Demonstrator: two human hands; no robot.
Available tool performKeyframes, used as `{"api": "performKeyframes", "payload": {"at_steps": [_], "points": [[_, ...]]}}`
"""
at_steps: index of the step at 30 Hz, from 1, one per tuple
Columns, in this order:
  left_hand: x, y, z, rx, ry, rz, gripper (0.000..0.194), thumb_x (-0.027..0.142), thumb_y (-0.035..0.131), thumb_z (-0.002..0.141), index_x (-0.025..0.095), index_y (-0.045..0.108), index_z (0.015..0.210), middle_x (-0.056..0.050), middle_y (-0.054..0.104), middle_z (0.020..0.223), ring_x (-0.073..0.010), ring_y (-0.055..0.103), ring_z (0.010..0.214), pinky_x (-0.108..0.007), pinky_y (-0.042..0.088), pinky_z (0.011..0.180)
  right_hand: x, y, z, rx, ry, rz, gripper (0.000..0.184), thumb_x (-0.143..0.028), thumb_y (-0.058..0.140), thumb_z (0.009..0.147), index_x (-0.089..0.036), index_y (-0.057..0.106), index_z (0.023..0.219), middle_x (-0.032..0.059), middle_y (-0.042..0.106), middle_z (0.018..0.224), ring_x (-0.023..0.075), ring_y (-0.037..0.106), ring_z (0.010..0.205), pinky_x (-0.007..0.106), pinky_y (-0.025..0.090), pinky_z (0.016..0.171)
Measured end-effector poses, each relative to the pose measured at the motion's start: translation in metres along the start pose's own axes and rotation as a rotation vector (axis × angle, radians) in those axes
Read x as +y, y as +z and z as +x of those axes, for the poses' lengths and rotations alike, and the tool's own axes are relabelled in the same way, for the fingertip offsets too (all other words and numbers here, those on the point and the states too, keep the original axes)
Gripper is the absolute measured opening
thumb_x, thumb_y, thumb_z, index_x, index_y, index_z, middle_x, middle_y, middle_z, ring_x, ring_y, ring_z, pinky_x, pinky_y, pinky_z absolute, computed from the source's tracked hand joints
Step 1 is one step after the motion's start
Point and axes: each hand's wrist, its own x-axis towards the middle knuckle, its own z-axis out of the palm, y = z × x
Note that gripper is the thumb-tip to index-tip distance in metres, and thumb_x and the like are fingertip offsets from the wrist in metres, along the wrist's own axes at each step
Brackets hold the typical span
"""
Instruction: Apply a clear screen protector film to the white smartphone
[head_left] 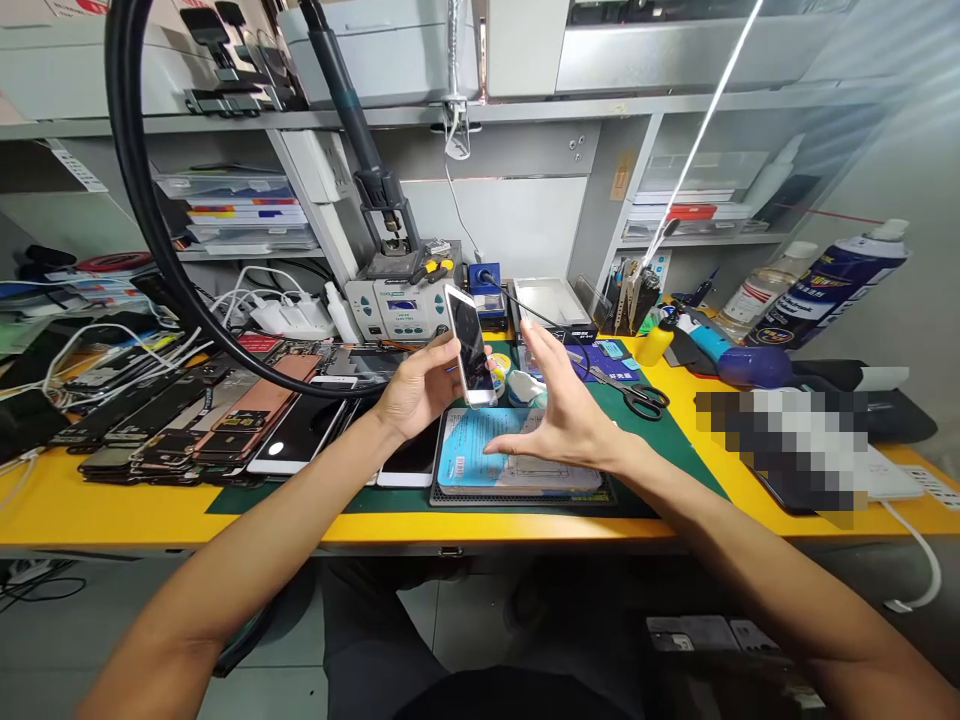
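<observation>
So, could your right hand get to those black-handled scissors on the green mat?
Probably yes. Your right hand is open and empty, and the scissors lie close beside it on the green cutting mat. Nothing seems to stand between them, and nothing is piled on the scissors.

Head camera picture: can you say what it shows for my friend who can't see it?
A person's left hand holds up a white-framed smartphone with a dark screen, while the open right hand hovers above a light blue printed card. Both are over a green cutting mat on a bright yellow workbench, beside rows of bare phone circuit boards.
</observation>
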Motion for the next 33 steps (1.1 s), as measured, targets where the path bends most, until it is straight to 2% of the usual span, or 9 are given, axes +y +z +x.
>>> {"api": "performKeyframes", "payload": {"at_steps": [6,11,14,20,28,33], "points": [[-0.001,0.007,-0.002,-0.009,0.016,0.050,0.036,0.027,0.078,0.083,0.017,0.073,0.118,-0.010,0.081,0.113,-0.0304,0.077,0.106,-0.045,0.060,0.097,0.001,-0.001,0.000,0.022,-0.033,-0.146,0.139,-0.075,0.079,0.071,-0.023,-0.007,0.168,0.0224,0.007,0.173,0.0434,0.011,0.161,0.064,0.026,0.127],[-0.002,0.012,-0.005,-0.009,0.004,0.078,0.037,0.025,0.079,0.083,0.019,0.073,0.118,-0.008,0.081,0.111,-0.0293,0.076,0.107,-0.044,0.059,0.097,0.001,0.001,0.001,0.067,-0.052,-0.283,0.142,-0.082,0.073,0.070,-0.026,-0.014,0.167,0.0179,-0.003,0.175,0.0509,0.004,0.159,0.073,0.017,0.125],[-0.003,0.013,-0.006,-0.019,0.006,0.092,0.042,0.025,0.080,0.082,0.020,0.072,0.123,-0.008,0.080,0.114,-0.0293,0.076,0.108,-0.043,0.058,0.098,0.001,0.003,0.002,0.062,-0.026,-0.336,0.139,-0.083,0.071,0.072,-0.028,-0.016,0.166,0.0152,-0.007,0.176,0.0524,0.001,0.159,0.078,0.017,0.121],[-0.005,0.013,-0.007,-0.048,0.012,0.120,0.046,0.024,0.079,0.084,0.019,0.070,0.129,-0.009,0.079,0.120,-0.0296,0.075,0.111,-0.042,0.057,0.099,0.000,0.003,0.002,0.071,-0.038,-0.366,0.135,-0.077,0.071,0.077,-0.026,-0.017,0.166,0.0153,-0.005,0.176,0.0498,0.003,0.160,0.076,0.019,0.122],[-0.004,0.011,-0.007,-0.055,0.025,0.144,0.039,0.027,0.078,0.085,0.017,0.073,0.123,-0.011,0.079,0.117,-0.0309,0.074,0.111,-0.044,0.056,0.100,0.000,0.003,0.001,0.090,-0.074,-0.354,0.132,-0.072,0.072,0.079,-0.023,-0.014,0.166,0.0184,-0.001,0.175,0.0478,0.002,0.160,0.074,0.020,0.123],[-0.004,0.010,-0.008,-0.044,0.028,0.153,0.035,0.027,0.078,0.086,0.016,0.075,0.119,-0.011,0.077,0.123,-0.0308,0.073,0.114,-0.043,0.056,0.101,-0.001,0.002,0.001,0.086,-0.065,-0.344,0.136,-0.071,0.075,0.077,-0.024,-0.015,0.166,0.0190,0.002,0.175,0.0472,0.002,0.161,0.073,0.019,0.124]]}}
